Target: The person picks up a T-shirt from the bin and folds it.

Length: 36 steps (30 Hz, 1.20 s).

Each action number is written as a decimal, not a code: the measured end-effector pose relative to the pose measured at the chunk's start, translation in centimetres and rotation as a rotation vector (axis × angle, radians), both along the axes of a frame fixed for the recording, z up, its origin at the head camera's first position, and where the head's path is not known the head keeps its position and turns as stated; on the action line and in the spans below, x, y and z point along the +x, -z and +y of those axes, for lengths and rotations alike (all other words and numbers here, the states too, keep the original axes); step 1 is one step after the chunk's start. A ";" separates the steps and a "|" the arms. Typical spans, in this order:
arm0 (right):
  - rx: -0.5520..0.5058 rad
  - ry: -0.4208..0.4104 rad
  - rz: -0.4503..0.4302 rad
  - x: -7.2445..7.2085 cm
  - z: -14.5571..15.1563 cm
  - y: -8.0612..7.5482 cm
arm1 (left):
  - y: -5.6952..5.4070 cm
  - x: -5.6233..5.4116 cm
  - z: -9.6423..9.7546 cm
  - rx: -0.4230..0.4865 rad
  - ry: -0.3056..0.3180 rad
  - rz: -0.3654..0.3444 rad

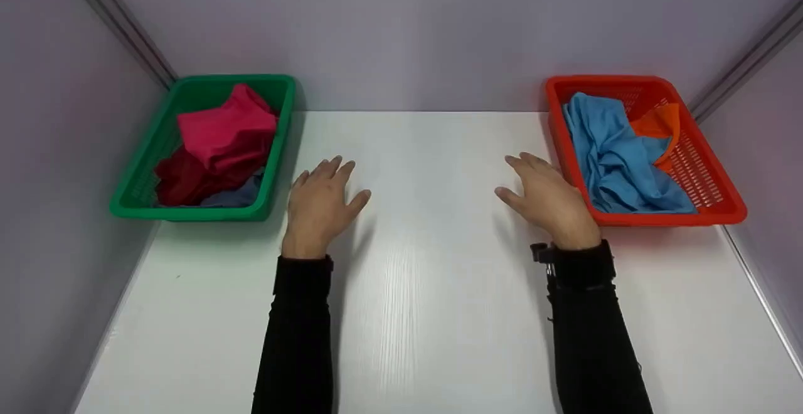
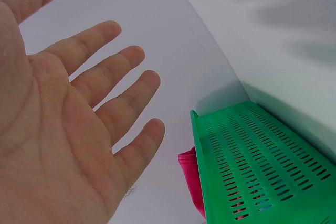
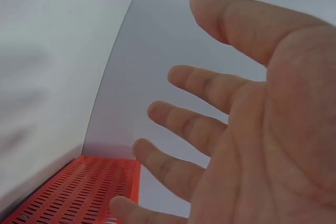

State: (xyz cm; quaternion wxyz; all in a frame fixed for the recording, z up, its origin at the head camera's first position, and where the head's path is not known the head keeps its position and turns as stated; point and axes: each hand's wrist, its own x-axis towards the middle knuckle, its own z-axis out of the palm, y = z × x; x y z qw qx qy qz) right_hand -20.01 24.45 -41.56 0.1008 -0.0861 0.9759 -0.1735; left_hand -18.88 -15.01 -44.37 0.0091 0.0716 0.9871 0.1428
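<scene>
My left hand hovers palm down over the white table, just right of a green basket. Its fingers are spread and hold nothing, as the left wrist view shows. A pink cloth lies in that basket over a dark red cloth, with a grey-blue cloth below. My right hand, fingers also extended with nothing in them, is beside the left wall of a red basket. Inside it are a crumpled light blue cloth and an orange cloth.
The white tabletop stretches between the two baskets. A pale back panel rises behind it, with side panels at left and right. Both baskets have slotted walls and stand near the back corners.
</scene>
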 end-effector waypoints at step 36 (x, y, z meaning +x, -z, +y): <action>0.208 0.101 -0.283 -9.3 13.7 -3.0 | 0.1 -0.9 0.7 -0.005 0.026 0.003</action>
